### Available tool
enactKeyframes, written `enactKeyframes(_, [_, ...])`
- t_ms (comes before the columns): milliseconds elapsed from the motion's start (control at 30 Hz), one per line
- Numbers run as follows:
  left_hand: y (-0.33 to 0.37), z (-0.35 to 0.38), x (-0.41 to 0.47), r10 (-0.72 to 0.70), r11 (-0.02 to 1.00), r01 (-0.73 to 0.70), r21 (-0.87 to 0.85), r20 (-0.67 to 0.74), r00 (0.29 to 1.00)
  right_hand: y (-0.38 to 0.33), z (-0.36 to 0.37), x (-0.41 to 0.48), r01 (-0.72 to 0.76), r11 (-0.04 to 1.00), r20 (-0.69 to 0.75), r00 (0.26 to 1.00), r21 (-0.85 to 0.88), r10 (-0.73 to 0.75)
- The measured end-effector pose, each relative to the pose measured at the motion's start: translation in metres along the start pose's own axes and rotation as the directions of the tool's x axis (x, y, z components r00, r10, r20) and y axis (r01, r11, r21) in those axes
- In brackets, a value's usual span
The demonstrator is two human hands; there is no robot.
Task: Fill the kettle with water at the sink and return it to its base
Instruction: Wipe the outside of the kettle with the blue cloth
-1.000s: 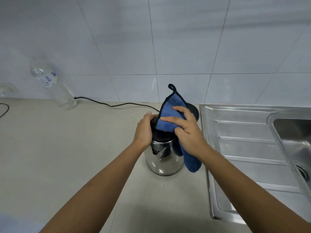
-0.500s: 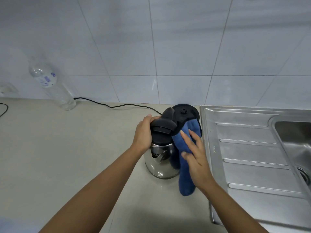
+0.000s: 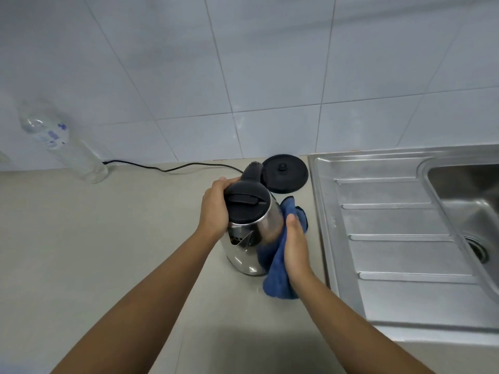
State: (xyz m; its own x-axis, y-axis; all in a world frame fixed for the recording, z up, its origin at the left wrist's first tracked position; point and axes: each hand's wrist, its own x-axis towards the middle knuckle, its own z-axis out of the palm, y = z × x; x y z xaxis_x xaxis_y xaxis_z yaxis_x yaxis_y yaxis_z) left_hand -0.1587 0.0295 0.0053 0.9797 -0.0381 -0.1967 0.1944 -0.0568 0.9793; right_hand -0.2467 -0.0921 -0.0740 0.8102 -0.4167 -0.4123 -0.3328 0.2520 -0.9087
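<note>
Cloth (image 3: 277,280) between kettle (image 3: 249,211) and right hand (image 3: 295,248), seemingly

The left hand (image 3: 213,209) and right hand (image 3: 295,244) are bare; the left forearm (image 3: 151,292) and right forearm (image 3: 351,314) are bare along their whole visible length.

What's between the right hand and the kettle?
A blue cloth: the right hand presses it against the kettle, seen in the head view.

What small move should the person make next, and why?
Probably lift the cloth away and lay it on the counter. The right hand presses it against the side of the kettle, the left hand grips the top, and the kettle stands off its base.
</note>
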Motion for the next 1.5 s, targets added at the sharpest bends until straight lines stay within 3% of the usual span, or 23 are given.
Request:
enactKeyframes(67, [0.001,0.001,-0.001,-0.001,1.0,0.001,-0.011,0.007,1.0,0.023,0.011,-0.031,0.109,0.992,-0.077,0.99,-0.069,-0.115])
enactKeyframes(233, [0.0,0.0,0.0,0.026,1.0,-0.026,-0.014,0.0,1.0,0.055,0.025,-0.087,0.359,0.867,0.175,0.933,-0.347,-0.316])
enactKeyframes(300, [0.002,0.0,-0.001,0.027,1.0,-0.028,0.009,0.01,1.0,0.041,0.025,-0.071,0.471,0.763,0.138,0.877,-0.443,-0.461])
enactKeyframes(367, [0.002,0.001,-0.002,0.02,1.0,-0.02,0.023,0.003,1.0,0.019,0.024,-0.044,0.494,0.788,0.069,0.859,-0.368,-0.506])
enactKeyframes(433, [0.002,0.001,-0.004,0.025,0.999,-0.024,0.039,-0.015,1.0,0.003,0.016,-0.016,0.486,0.857,0.043,0.873,-0.174,-0.486])
enactKeyframes(500, [0.003,0.0,-0.005,0.023,0.999,-0.022,0.041,-0.02,1.0,-0.009,0.004,0.006,0.377,0.926,0.059,0.924,0.009,-0.377])
enactKeyframes(600, [0.006,0.001,-0.006,0.019,0.999,-0.018,0.034,-0.023,1.0,-0.02,-0.009,0.024,0.077,0.997,0.166,0.983,-0.014,-0.074])
enactKeyframes(700, [0.007,0.001,-0.008,0.015,0.999,-0.014,0.034,-0.021,1.0,-0.013,-0.003,0.011,-0.081,0.99,0.081,0.994,0.112,0.072])
enactKeyframes(800, [0.008,0.0,-0.011,0.013,0.999,-0.012,0.044,-0.016,1.0,0.021,0.013,-0.031,0.087,0.996,-0.113,0.99,0.017,-0.084])
enactKeyframes(967, [0.013,-0.001,-0.014,0.012,0.996,-0.008,0.084,-0.048,0.999,0.046,0.019,-0.059,0.191,0.969,-0.094,0.974,-0.159,-0.208])
enactKeyframes(1100, [0.012,-0.006,-0.018,0.029,0.992,-0.024,0.121,-0.045,0.999,0.044,0.003,-0.051,0.122,0.992,-0.244,0.961,-0.037,-0.127])
enactKeyframes(1233, [0.01,-0.018,-0.027,0.011,0.992,-0.014,0.129,0.024,1.0,0.016,-0.026,-0.056,0.128,0.991,-0.268,0.956,0.027,-0.116])
enactKeyframes(1400, [0.009,-0.028,-0.026,-0.008,0.988,-0.014,0.154,0.137,0.991,-0.025,-0.048,-0.055,0.197,0.938,-0.279,0.919,-0.284,-0.277])
enactKeyframes(1433, [0.007,-0.027,-0.026,0.017,0.984,-0.041,0.174,0.133,0.991,-0.025,-0.046,-0.05,0.159,0.894,-0.294,0.908,-0.419,-0.299])
enactKeyframes(1500, [0.003,-0.026,-0.026,0.062,0.976,-0.085,0.201,0.12,0.991,-0.016,-0.034,-0.04,0.02,0.667,-0.267,0.907,-0.745,-0.326])
